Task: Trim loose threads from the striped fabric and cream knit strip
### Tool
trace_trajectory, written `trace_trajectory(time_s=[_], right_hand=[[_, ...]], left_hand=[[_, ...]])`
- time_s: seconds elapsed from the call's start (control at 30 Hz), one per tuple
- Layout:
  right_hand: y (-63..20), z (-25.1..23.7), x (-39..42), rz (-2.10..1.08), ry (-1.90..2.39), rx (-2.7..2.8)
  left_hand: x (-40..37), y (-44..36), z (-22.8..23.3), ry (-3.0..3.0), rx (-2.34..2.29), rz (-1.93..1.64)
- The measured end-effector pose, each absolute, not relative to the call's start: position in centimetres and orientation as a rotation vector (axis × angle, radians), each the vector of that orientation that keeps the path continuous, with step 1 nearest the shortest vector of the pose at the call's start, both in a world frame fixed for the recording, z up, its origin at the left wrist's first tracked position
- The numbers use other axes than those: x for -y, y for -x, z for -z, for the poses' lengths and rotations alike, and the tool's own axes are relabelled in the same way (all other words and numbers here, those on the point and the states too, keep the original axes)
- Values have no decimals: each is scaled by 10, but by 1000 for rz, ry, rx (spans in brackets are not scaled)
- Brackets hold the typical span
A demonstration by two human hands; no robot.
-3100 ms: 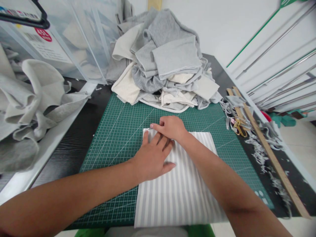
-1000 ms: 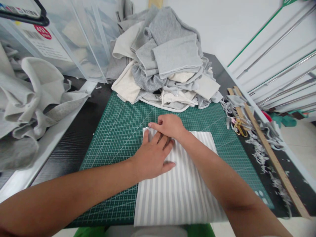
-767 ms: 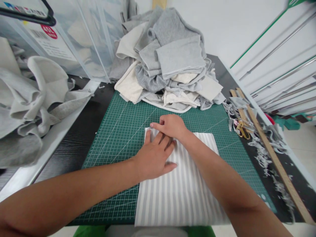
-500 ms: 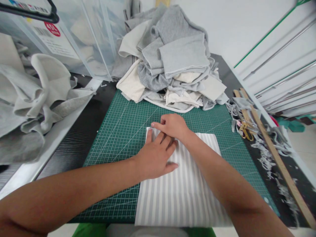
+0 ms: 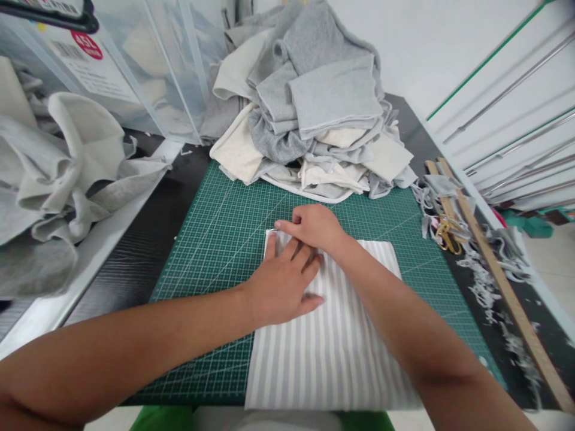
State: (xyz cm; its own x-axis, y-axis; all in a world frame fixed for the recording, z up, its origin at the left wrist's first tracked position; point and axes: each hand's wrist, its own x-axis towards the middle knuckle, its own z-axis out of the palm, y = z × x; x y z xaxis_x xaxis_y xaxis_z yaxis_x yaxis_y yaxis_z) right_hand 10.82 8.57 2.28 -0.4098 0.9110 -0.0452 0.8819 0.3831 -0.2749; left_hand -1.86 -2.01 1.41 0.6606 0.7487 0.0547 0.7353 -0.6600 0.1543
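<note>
The striped cloth (image 5: 327, 347) lay flat on the green cutting mat (image 5: 215, 239), reaching from the mat's middle down to its near edge. The left hand (image 5: 281, 284) was pressed palm-down on the cloth's far left part with fingers (image 5: 270, 246) spread out flat, while the right hand (image 5: 314, 227) sat just above it, fingertips squeezed together pinching the cloth's top left corner. Behind them sat a big pile of grey and cream fabric (image 5: 309, 114), with a wooden ruler (image 5: 503, 281) and scissors (image 5: 447, 233) off to the right.
</note>
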Motion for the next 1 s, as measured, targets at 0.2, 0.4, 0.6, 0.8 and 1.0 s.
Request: trace_trajectory(time_s=[0.2,0.4,0.6,0.8,1.0], right_hand=[[-109,-23,-87,-401,1652,2523],[-106,-21,-86,-371,1681,2513],[-105,-20,-84,-329,1669,2518],[-104,-17,-81,-276,1646,2505],[-103,-18,-84,-316,1663,2526]], left_hand=[[20,19,-15,-2748,-1231,-177],[20,19,-16,-2740,-1228,-178],[20,19,-16,-2731,-1216,-192],[20,19,-15,-2733,-1212,-206],[19,19,-15,-2738,-1207,-208]])
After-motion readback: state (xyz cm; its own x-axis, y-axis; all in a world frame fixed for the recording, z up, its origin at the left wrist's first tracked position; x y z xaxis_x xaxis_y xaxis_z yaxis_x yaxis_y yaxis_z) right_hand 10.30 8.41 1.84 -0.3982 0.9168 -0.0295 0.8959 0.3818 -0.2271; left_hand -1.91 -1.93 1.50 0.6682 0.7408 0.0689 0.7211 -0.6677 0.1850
